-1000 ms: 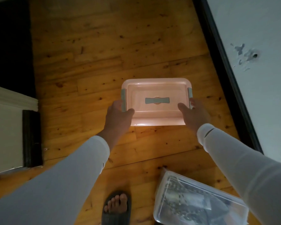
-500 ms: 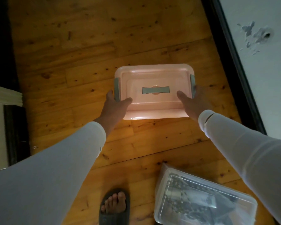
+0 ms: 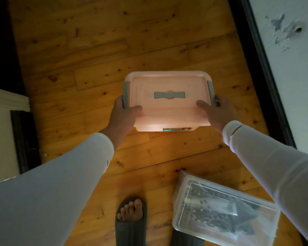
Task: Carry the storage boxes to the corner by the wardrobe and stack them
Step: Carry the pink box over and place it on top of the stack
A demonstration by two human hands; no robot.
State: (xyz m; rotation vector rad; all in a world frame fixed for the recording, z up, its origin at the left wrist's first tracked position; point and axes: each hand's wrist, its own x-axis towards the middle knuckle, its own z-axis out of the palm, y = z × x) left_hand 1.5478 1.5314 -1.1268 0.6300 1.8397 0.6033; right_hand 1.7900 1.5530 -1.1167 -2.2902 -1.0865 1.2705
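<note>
I had the pink storage box (image 3: 167,89) gripped at both ends, left hand (image 3: 122,116) and right hand (image 3: 219,114) curled round it.

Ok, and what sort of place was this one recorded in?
Probably a room in a home: wooden plank floor, white wall with chipped paint, a foot in a slipper, plus a pink box and a clear box for storage.
</note>
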